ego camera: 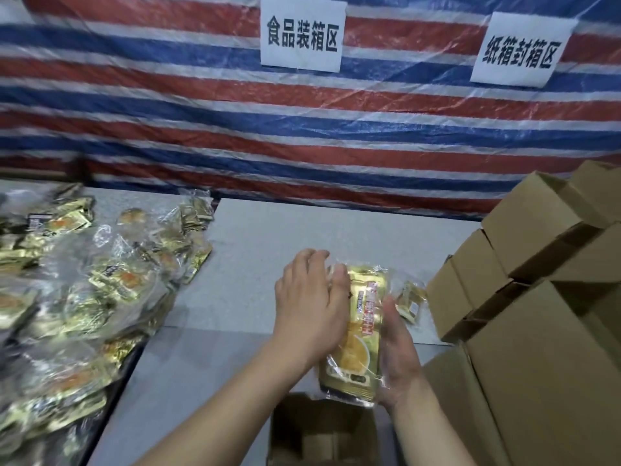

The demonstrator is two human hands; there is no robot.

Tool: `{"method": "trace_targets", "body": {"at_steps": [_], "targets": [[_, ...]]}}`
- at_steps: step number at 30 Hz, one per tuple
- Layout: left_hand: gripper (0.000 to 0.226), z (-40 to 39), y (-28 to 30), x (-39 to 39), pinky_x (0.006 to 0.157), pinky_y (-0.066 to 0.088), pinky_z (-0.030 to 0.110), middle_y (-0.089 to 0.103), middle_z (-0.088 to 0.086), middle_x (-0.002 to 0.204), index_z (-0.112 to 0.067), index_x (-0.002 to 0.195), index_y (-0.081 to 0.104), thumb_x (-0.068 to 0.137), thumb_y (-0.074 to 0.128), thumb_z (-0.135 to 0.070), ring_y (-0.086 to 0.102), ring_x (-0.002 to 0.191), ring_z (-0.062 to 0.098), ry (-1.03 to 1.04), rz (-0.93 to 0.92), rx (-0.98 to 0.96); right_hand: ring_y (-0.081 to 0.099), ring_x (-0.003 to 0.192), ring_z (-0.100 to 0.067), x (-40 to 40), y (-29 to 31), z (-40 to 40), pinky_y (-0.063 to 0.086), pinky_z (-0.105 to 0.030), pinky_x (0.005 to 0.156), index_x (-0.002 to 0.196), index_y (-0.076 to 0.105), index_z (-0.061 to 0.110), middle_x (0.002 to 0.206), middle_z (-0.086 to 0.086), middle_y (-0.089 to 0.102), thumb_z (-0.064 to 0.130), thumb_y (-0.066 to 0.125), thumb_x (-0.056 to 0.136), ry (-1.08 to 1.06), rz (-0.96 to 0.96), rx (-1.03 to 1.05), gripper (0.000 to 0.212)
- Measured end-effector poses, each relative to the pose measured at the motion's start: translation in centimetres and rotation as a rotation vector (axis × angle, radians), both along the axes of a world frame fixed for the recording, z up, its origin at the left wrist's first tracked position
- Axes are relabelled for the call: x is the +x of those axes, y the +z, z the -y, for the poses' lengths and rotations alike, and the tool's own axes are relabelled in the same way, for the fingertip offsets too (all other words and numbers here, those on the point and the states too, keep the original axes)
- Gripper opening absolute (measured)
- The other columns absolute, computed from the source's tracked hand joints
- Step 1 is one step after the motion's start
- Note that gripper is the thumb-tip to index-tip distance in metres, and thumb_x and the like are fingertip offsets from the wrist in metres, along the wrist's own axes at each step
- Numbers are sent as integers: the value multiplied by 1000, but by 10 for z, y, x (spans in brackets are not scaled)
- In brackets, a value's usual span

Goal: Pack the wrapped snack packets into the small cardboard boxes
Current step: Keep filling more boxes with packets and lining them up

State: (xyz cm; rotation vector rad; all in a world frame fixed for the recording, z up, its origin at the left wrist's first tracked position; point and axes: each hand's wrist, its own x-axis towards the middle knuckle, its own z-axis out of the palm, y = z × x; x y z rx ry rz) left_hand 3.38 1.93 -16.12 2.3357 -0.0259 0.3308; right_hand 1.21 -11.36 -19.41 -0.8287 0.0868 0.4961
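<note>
Right now, both hands hold a gold packet (356, 334) above an open box (322, 432) on the grey table (268, 237).
Behind the table hangs a red, white and blue striped tarp (201, 105) with two paper signs, 食品装箱区 (302, 31) and 纸箱封箱区 (521, 50). The packet is clear-wrapped gold foil with a yellow picture and red lettering too blurred to read. The left hand (311, 307) lies flat along its side, fingers straight; the right hand (400, 354) cups its other edge. More packets are heaped (84, 280) at left; cardboard boxes are stacked (537, 264) at right.
</note>
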Motion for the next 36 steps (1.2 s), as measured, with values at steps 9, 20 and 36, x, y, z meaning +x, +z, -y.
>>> {"method": "trace_targets", "body": {"at_steps": [9,20,36], "targets": [[71,-26,-49,-19,98,41,32,52,-3,140,-25,143,43,92,30,-72,52,123,12,-112,-375,-323,68,87,-33,-16,-3,31,55,-48,88,105,74,-1,98,-21,68,33,93,54,177,-2,-178,64],[30,-67,-205,-101,106,41,32,64,-3,126,-27,128,54,108,33,-34,58,117,12,-121,-685,-310,64,81,-9,-14,-56,-2,47,-29,77,98,70,31,80,13,63,42,64,65,973,414,-1235,35],[23,-66,-218,-109,92,45,23,64,-12,107,-32,118,52,106,34,-41,58,99,-4,-233,-612,-356,61,110,-7,-41,-154,-15,47,-17,89,120,65,26,116,11,67,46,72,80,1079,346,-1514,46]]}}
